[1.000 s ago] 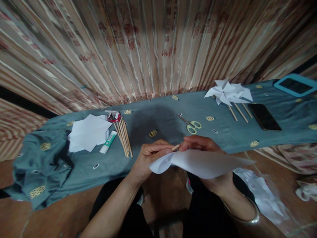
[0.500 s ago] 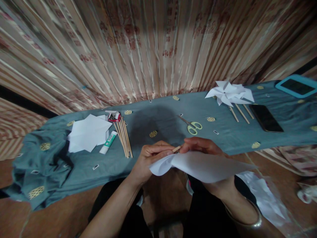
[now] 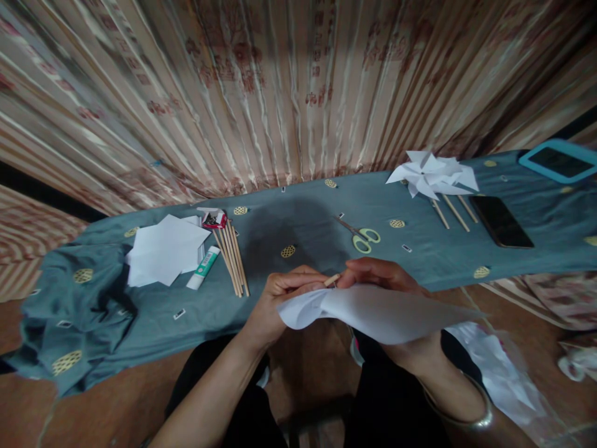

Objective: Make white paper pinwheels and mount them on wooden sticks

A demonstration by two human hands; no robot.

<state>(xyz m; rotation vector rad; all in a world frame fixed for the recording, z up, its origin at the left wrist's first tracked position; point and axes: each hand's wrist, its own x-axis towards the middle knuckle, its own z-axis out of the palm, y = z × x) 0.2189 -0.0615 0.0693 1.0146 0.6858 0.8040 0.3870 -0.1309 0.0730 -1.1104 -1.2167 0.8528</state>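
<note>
In front of my lap, a sheet of curled white paper point(image 3: 373, 311), its corners bent like a pinwheel, is held between both hands. The short end of a wooden stick point(image 3: 332, 280) shows at its upper edge. My left hand point(image 3: 284, 295) is closed, with thumb and fingers pinching the stick beside a paper fold. My right hand point(image 3: 382, 277) curls behind the paper, fingertips pressed close to the stick end. A tiny metallic bit shows under the stick, too small to make out. The paper hides most of the right fingers and the rest of the stick.
On the cloth-covered table point(image 3: 308, 211) lie white paper sheets point(image 3: 163, 252), a glue stick point(image 3: 203, 267), several wooden sticks point(image 3: 233, 261), a small red box point(image 3: 214, 218), scissors point(image 3: 361, 236), finished pinwheels point(image 3: 431, 174), a phone point(image 3: 501, 221) and a blue-framed tablet point(image 3: 559, 160).
Almost nothing differs. The left fold of the paper has shifted slightly left and upward; both hands keep their hold in the same place.
</note>
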